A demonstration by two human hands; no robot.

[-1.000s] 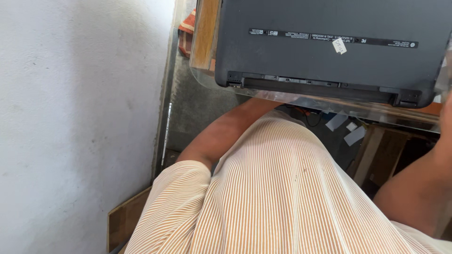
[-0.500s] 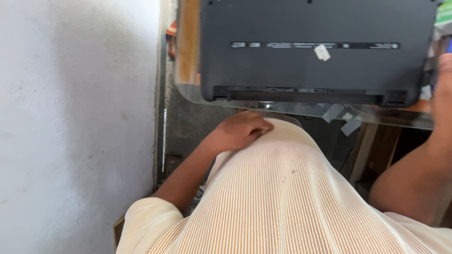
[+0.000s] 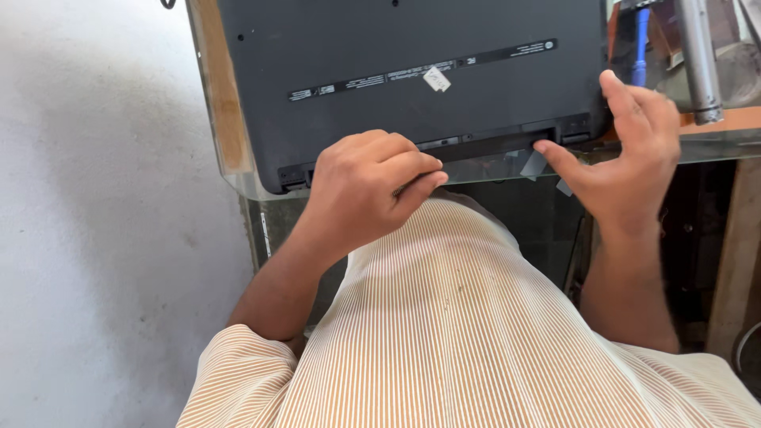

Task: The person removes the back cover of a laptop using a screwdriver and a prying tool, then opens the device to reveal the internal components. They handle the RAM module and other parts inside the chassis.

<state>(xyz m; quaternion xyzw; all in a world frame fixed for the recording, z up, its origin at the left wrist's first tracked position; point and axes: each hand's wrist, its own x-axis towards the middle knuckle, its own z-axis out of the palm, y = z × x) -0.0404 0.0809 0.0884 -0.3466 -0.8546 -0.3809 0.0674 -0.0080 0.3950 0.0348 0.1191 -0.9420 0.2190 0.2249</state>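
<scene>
Now both hands up at laptop (image 3: 412, 79) near edge, left hand (image 3: 369, 186) curled, perhaps pinching something thin, right hand (image 3: 626, 147) fingers spread.

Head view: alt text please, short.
A dark laptop lies underside-up on a glass tabletop; the left hand, curled, and the open right hand touch its near edge. A striped shirt fills the foreground.

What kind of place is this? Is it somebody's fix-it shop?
Probably a small repair bench. A dark laptop lies bottom-up on a glass tabletop, a metal tool stands at its corner, and the left hand and right hand rest at its edge.
</scene>
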